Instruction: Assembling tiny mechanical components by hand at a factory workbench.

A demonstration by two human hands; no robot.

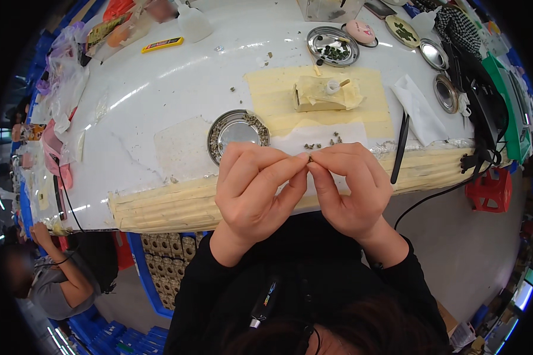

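Observation:
Above the table's near edge, my left hand (252,186) and my right hand (355,188) meet fingertip to fingertip. Thumb and forefinger of each are pinched around a tiny dark brownish part (310,158), mostly covered by the fingers; its kind is too small to make out. Just beyond them, several small grey-brown pieces (322,145) lie on white paper (349,131). A round metal dish (238,134) left of the paper has many similar pieces along its inner rim. Behind the paper, a tape-wrapped block (314,102) carries a small white container (332,87).
A black stick-like tool (400,148) lies right of my hands, beside a white cloth (417,112). Farther back is a metal dish (311,47) with dark green pieces. Padded yellow tape (160,212) lines the table edge. A co-worker (62,293) sits at left.

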